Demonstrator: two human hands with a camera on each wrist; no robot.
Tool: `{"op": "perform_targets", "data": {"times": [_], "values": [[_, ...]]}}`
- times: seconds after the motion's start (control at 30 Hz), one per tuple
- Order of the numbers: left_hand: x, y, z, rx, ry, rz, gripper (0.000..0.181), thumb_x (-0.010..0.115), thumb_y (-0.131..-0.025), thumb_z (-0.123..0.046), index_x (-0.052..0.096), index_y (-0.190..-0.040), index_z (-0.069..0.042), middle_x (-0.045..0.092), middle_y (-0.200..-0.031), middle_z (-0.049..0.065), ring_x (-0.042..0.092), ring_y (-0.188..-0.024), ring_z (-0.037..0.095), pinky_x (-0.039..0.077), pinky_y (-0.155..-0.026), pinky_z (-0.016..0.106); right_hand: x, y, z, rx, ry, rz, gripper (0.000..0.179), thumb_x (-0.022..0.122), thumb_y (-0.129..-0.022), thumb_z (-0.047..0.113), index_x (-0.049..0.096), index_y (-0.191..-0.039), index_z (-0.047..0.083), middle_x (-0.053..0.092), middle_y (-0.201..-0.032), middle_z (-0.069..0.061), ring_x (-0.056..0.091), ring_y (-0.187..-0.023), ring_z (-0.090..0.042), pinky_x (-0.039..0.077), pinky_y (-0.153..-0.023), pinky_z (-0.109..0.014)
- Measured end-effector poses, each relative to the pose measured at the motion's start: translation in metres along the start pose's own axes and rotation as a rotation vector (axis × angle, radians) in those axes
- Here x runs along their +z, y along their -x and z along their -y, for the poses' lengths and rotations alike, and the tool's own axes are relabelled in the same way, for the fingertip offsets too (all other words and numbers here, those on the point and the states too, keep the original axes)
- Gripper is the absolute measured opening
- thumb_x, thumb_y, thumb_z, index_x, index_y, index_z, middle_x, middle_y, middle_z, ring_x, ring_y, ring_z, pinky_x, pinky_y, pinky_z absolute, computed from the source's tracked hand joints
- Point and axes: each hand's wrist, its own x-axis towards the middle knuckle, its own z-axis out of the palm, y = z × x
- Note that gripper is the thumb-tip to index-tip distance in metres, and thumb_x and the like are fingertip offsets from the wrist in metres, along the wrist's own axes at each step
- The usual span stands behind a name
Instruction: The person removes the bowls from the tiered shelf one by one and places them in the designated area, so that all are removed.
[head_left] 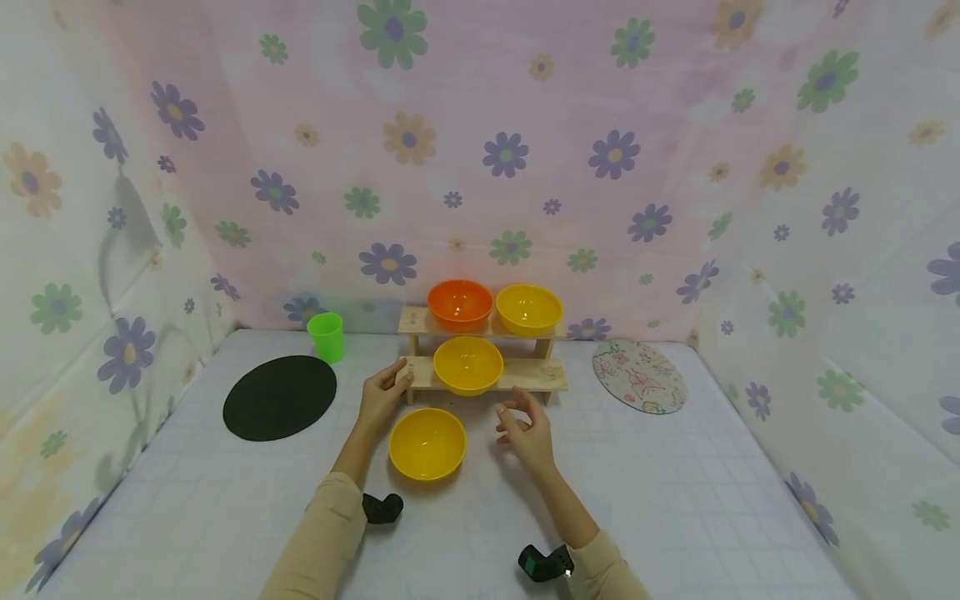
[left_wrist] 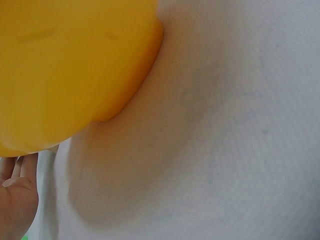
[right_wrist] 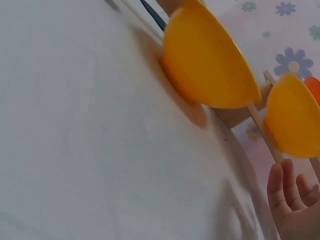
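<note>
A small two-step wooden shelf [head_left: 525,375] stands at the back of the table. An orange bowl [head_left: 460,306] and a yellow bowl [head_left: 528,310] sit on its upper step, and another yellow bowl [head_left: 468,366] on the lower step. In front, on the table, is one more yellow bowl [head_left: 427,444], close up in the left wrist view. My left hand [head_left: 381,397] touches the left end of the lower step, its fingers partly hidden by the bowl in the left wrist view. My right hand [head_left: 528,433], fingers loosely bent and holding nothing, hovers before the shelf's right half.
A green cup [head_left: 327,337] stands at the back left beside a black oval mat [head_left: 281,398]. A patterned oval mat [head_left: 640,377] lies at the back right. Flower-printed cloth [head_left: 480,167] hangs behind the table and along both sides.
</note>
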Motion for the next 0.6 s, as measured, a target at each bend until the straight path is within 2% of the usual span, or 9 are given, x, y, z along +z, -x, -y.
{"op": "perform_targets", "data": {"times": [0.2, 0.37, 0.5, 0.6], "values": [[-0.001, 0.000, 0.002, 0.004, -0.003, -0.004, 0.044, 0.062, -0.091, -0.006, 0.049, -0.131, 0.007, 0.047, -0.136, 0.023, 0.047, -0.125, 0.034, 0.047, -0.083, 0.009, -0.007, -0.011, 0.009, 0.044, 0.010, 0.018, 0.054, 0.060, -0.093, 0.016, 0.037, -0.141, 0.003, 0.051, -0.120, -0.021, 0.065, -0.077, -0.027, 0.059, -0.061, -0.035], [-0.002, 0.000, 0.002, 0.002, -0.015, -0.006, 0.045, 0.062, -0.090, -0.007, 0.050, -0.132, 0.006, 0.048, -0.136, 0.023, 0.047, -0.124, 0.034, 0.048, -0.083, 0.011, -0.008, -0.023, 0.016, 0.047, -0.028, 0.062, 0.055, 0.058, -0.095, 0.019, 0.035, -0.142, 0.005, 0.047, -0.127, -0.025, 0.066, -0.080, -0.025, 0.058, -0.063, -0.032], [-0.001, 0.000, 0.001, -0.008, -0.008, 0.002, 0.045, 0.062, -0.091, -0.008, 0.049, -0.132, 0.006, 0.047, -0.137, 0.020, 0.047, -0.125, 0.032, 0.047, -0.084, 0.010, -0.008, -0.032, 0.020, 0.035, -0.079, 0.083, 0.053, 0.056, -0.095, 0.014, 0.035, -0.142, 0.004, 0.045, -0.127, -0.026, 0.065, -0.077, -0.020, 0.058, -0.060, -0.029], [-0.001, 0.000, 0.001, -0.013, -0.001, 0.004, 0.045, 0.061, -0.091, -0.008, 0.049, -0.133, 0.006, 0.046, -0.138, 0.020, 0.046, -0.126, 0.032, 0.046, -0.086, 0.010, -0.008, -0.037, 0.022, 0.051, -0.095, 0.103, 0.053, 0.056, -0.095, 0.012, 0.035, -0.143, 0.005, 0.046, -0.128, -0.026, 0.066, -0.078, -0.023, 0.058, -0.060, -0.029]]}}
